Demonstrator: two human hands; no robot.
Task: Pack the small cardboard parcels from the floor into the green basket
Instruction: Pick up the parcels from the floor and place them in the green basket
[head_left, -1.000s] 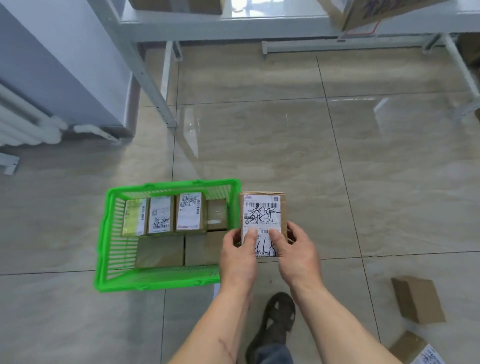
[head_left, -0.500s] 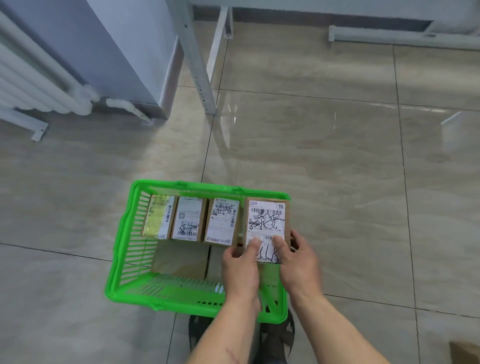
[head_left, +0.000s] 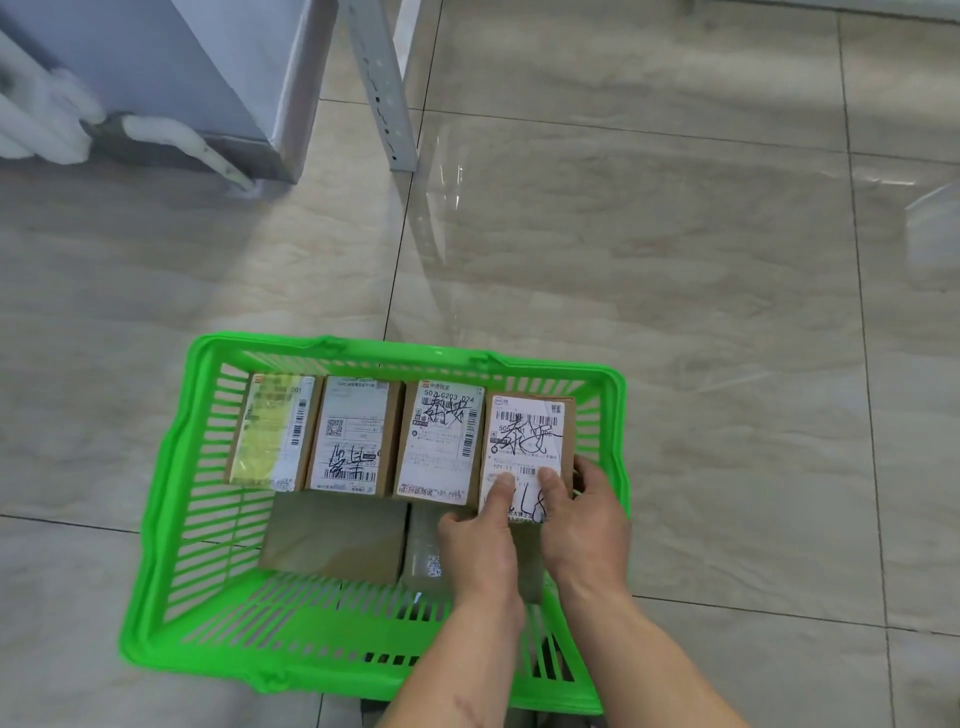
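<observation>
Both my left hand (head_left: 480, 540) and right hand (head_left: 582, 519) pinch the labelled parcel (head_left: 524, 452) by its near edge over the green basket (head_left: 171, 519); it looks light, stiff and easily gripped.

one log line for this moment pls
both hands, left hand and right hand, hold labelled parcel | placing at row's right end | green basket | three parcels alongside

Glossy green plastic basket (head_left: 171, 519); matt cardboard parcels (head_left: 524, 447).
</observation>
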